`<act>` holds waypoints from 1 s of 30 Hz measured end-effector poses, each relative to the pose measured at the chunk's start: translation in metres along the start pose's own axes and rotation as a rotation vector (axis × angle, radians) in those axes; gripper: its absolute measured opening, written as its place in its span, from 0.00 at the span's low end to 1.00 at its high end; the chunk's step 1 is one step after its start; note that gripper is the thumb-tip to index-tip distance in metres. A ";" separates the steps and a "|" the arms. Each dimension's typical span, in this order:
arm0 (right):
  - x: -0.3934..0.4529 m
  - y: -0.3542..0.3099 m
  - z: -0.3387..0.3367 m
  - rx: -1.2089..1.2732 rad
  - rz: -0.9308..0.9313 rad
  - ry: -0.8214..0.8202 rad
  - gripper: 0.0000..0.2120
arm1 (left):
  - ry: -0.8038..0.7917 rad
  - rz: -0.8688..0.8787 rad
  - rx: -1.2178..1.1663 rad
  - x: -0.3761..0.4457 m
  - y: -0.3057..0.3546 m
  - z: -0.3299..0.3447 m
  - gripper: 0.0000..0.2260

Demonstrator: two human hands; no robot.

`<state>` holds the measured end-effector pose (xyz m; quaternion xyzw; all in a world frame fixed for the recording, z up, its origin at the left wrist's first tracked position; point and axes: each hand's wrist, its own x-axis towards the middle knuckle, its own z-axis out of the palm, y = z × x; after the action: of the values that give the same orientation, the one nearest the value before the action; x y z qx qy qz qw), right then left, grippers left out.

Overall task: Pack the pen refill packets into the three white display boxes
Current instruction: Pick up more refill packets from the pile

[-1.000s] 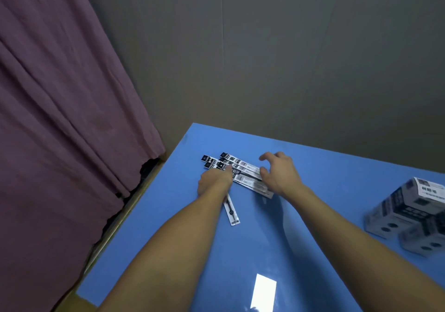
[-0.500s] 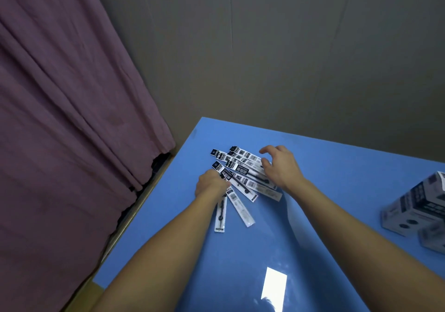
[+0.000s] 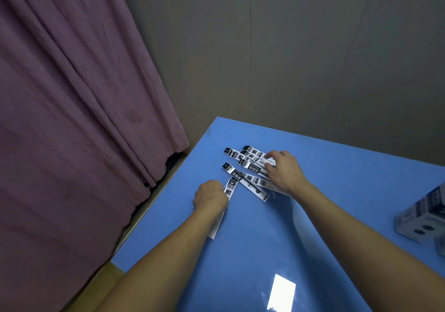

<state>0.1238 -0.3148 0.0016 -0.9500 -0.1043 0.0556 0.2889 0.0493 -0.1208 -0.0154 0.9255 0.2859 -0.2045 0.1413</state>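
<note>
A plain indoor work corner, more a staged packing spot than a lived-in room. A blue desk [image 3: 325,191] stands against bare grey panel walls [image 3: 289,46] at 12 o'clock, and a heavy purple curtain [image 3: 72,119] hangs at 9 o'clock. Retail refill packets [image 3: 248,169] lie on the desk, with printed display boxes [image 3: 423,217] at 3 o'clock.

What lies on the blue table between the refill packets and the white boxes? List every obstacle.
Nothing visible. The pen refill packets lie fanned near the table's far left corner, the left hand gripping one and the right hand on the pile. Only bare blue table separates them from the white display boxes at the right edge.
</note>
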 end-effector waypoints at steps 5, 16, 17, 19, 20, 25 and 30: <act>-0.005 0.002 0.006 -0.032 0.021 -0.046 0.17 | 0.029 0.036 -0.055 -0.006 -0.010 0.000 0.12; -0.018 0.001 0.012 -0.111 0.055 -0.161 0.21 | 0.047 -0.007 -0.221 -0.026 -0.037 -0.026 0.12; -0.020 -0.001 0.013 -0.116 0.051 -0.171 0.21 | 0.064 -0.001 -0.238 -0.028 -0.040 -0.029 0.11; -0.025 -0.005 0.014 -0.125 0.037 -0.179 0.21 | 0.114 0.016 -0.277 -0.036 -0.046 -0.034 0.10; -0.028 -0.006 0.014 -0.131 0.026 -0.180 0.21 | 0.139 0.025 -0.297 -0.038 -0.049 -0.036 0.10; -0.049 -0.014 0.011 -0.132 -0.004 -0.183 0.23 | 0.181 0.094 -0.422 -0.048 -0.058 -0.035 0.11; -0.077 -0.015 -0.004 -0.198 -0.012 -0.154 0.24 | 0.213 0.172 -0.508 -0.066 -0.054 -0.036 0.09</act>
<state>0.0476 -0.3224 0.0171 -0.9662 -0.1370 0.1159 0.1850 -0.0218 -0.0949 0.0388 0.8976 0.2616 -0.0154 0.3544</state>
